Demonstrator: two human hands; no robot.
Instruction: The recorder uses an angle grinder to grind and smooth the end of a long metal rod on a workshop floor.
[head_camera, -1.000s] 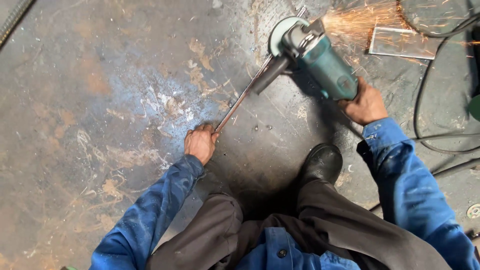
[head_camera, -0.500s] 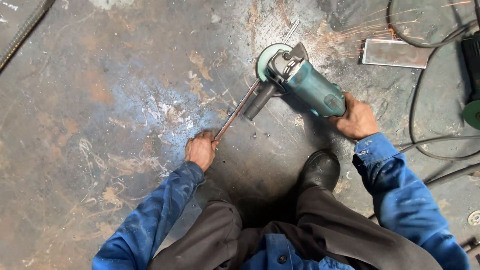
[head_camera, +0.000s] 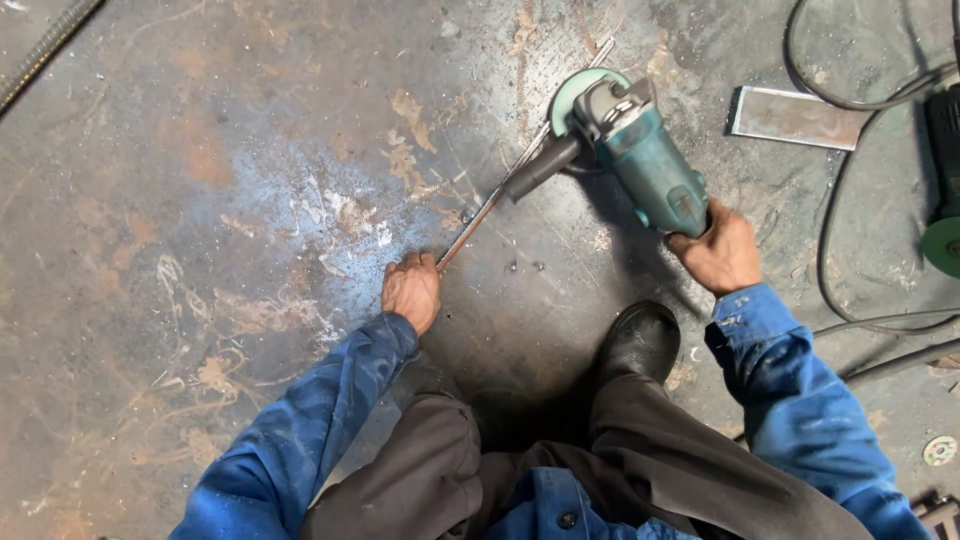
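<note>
Down low, a black boot (head_camera: 640, 342) is planted on the stained metal floor (head_camera: 200, 200), between blue sleeves. Just beyond, the left hand (head_camera: 412, 290) is curled shut over the near end of a thin steel rod (head_camera: 480, 215) lying flat on the floor and running diagonally away. The right hand (head_camera: 722, 250) is wrapped tight round the rear of a teal angle grinder (head_camera: 645, 165), whose disc (head_camera: 580, 92) sits at the rod's far stretch. Farther off lie a flat steel plate (head_camera: 795, 117) and a looping black cable (head_camera: 830, 240).
</note>
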